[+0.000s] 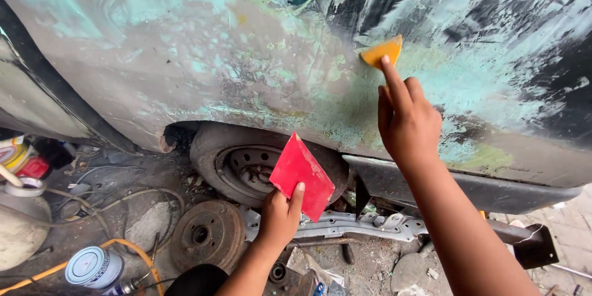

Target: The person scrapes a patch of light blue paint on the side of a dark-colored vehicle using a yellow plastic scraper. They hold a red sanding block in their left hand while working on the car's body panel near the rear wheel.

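Observation:
My right hand (pixel 407 117) presses a small yellow spreader (pixel 382 51) flat against a car body panel (pixel 185 55) that is patched with grey and pale green filler. The index finger lies along the spreader's back. My left hand (pixel 280 213) is lower down and holds a red square plastic card (pixel 301 176) by one corner, in front of the wheel. The card is tilted and appears bare of filler on the side I see.
A tyre and wheel (pixel 243 163) sit under the arch. A rusty brake drum (pixel 206 234), a metal bracket (pixel 345 225), a white can (pixel 92 266), hoses and cables lie on the dirty ground. A black sill piece (pixel 468 188) runs right.

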